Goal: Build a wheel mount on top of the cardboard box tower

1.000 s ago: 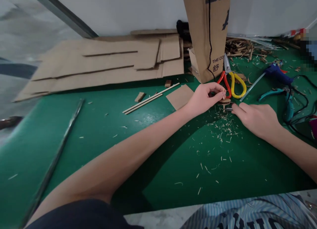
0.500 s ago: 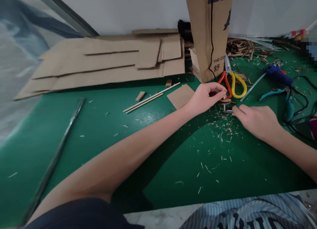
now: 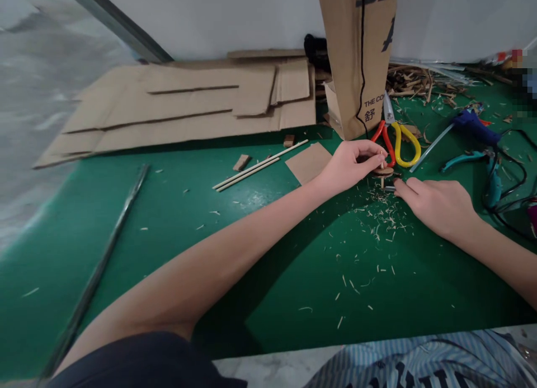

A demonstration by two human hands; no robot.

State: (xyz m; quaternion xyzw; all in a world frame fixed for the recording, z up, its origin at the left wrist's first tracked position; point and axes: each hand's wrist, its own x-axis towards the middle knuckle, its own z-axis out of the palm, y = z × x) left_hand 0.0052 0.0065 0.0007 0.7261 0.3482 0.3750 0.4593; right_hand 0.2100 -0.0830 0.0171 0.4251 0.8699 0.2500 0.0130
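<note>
The left hand [image 3: 350,165] is pinching the top of a thin wooden stick [image 3: 381,161], with thumb and fingertips closed together on it. The stick is passing upright through a small round wooden disc [image 3: 383,171], so that much appears to be assembled, with the disc sitting partway along the stick. Just right of the disc, the fingers [image 3: 405,185] of the right hand [image 3: 440,209] are reaching to a small dark piece [image 3: 389,188]; I cannot tell whether they are clamping it or only touching it.

Wood shavings [image 3: 384,214] are scattering across the green mat [image 3: 168,265] below the hands. Farther out, parts appear to be lying unused: two long sticks [image 3: 260,165] and a cardboard square [image 3: 308,163] are resting left of the left hand, while flat cardboard sheets [image 3: 168,111] are lying at the far left. Red-and-yellow scissors [image 3: 396,145] are resting just beyond the disc, and teal pliers [image 3: 465,160] are lying to the far right.
</note>
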